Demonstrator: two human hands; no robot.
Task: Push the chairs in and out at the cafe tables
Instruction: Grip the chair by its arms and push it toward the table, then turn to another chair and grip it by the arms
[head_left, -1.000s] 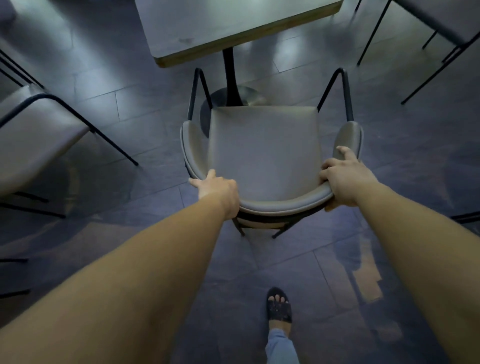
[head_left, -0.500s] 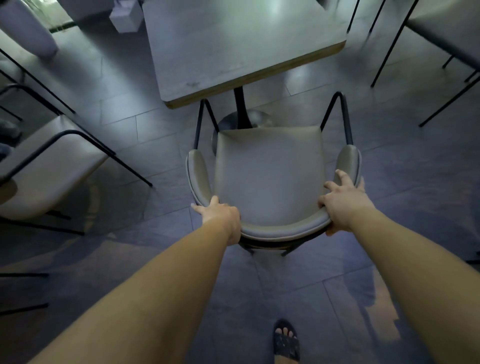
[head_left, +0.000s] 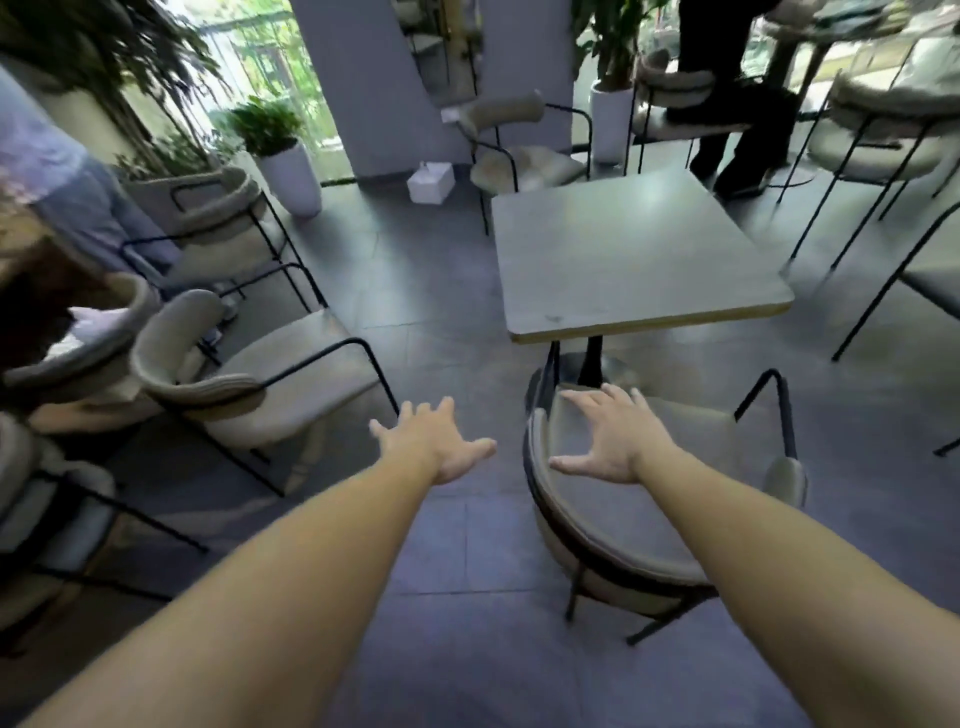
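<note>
A beige padded chair (head_left: 691, 441) with black metal legs stands in front of a square grey cafe table (head_left: 634, 260), its seat just short of the table's near edge. My left hand (head_left: 434, 441) hovers over the floor to the left of the chair, fingers spread, holding nothing. My right hand (head_left: 610, 441) hangs above the chair's seat and curved backrest with fingers spread, touching nothing.
Another beige chair (head_left: 249, 384) stands to the left, with more chairs behind it. A chair (head_left: 514, 150) sits at the table's far side. Potted plants (head_left: 280, 150), a white box (head_left: 431, 182) and a standing person's dark legs (head_left: 727, 104) are at the back.
Both hands have let go of the chair's backrest and lifted off with fingers spread. My view has risen and swung left, so the chair now lies to the lower right.
</note>
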